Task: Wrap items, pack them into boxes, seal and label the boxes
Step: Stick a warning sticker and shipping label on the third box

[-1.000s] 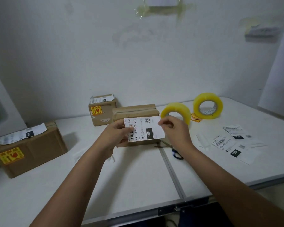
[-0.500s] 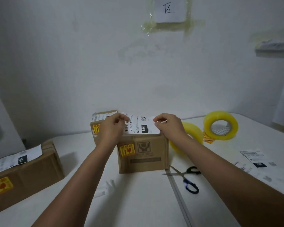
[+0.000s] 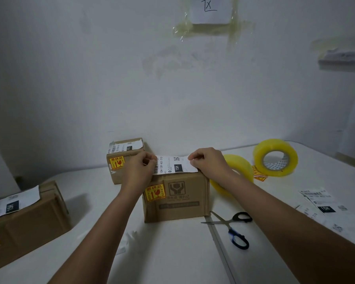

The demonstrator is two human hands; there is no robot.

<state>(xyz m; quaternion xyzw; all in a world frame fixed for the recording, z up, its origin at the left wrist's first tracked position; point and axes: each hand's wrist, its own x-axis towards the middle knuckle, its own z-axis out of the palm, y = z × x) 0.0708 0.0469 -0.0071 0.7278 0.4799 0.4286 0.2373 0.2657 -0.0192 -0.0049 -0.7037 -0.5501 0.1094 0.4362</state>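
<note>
White counter (image 3: 172,263) w/ a metal seam strip (image 3: 219,242) running front to back. Grey-white wall (image 3: 90,78) behind; paper sign (image 3: 210,10) w/ handwritten character taped up top centre, crumpled paper (image 3: 340,56) taped at upper right.

You're working at a white table (image 3: 172,263) with a metal seam running across it toward you. Straight ahead stands a cardboard box (image 3: 178,198); a smaller box (image 3: 121,160) sits just behind it to your left. A bigger box (image 3: 23,220) lies well apart at your far left. To your right, one yellow tape roll (image 3: 237,173) leans just beside the middle box, and another tape roll (image 3: 275,157) stands farther back, with orange stickers (image 3: 258,174) between them. Scissors (image 3: 234,227) lie open by the seam. Printed labels (image 3: 320,203) lie loose at your far right, and paper scraps (image 3: 129,238) lie near your left forearm.
</note>
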